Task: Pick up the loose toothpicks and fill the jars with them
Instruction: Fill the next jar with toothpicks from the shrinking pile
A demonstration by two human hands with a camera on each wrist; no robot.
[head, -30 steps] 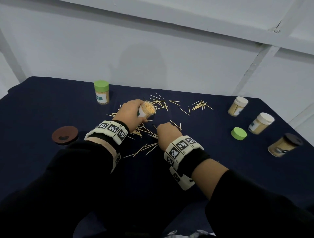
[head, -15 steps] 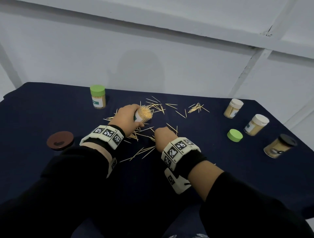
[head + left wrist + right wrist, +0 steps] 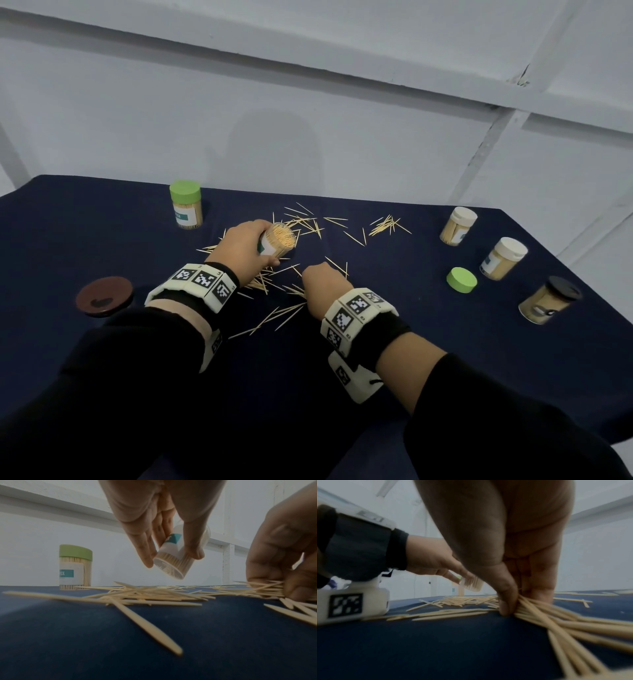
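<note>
The step in hand looks like gathering: the right hand [image 3: 323, 286] is down on the dark blue bench [image 3: 479, 359], and its thumb and fingers [image 3: 507, 601] are pinched together on a small bunch of thin pale wooden toothpicks [image 3: 556, 620]. The left hand [image 3: 245, 248] holds a small clear plastic jar [image 3: 278, 244] up off the bench. Its fingers and thumb are curled round the jar, and the jar is tipped so its open mouth points toward the right hand. The jar already looks nearly full of toothpicks.

The next move, I think, is to lift the bunch and slide it into the open jar. The sticks fan out in many ways, so they may need to be lined up first, or some will catch on the rim and fall.

More loose toothpicks [image 3: 305, 222] lie spread on the bench, under and between the two hands and further back. The two hands are near each other but not touching.

A closed jar with a green lid [image 3: 185, 209] stands behind the left hand. A loose green lid [image 3: 461, 280] lies off to the right, well apart from both hands.
</note>
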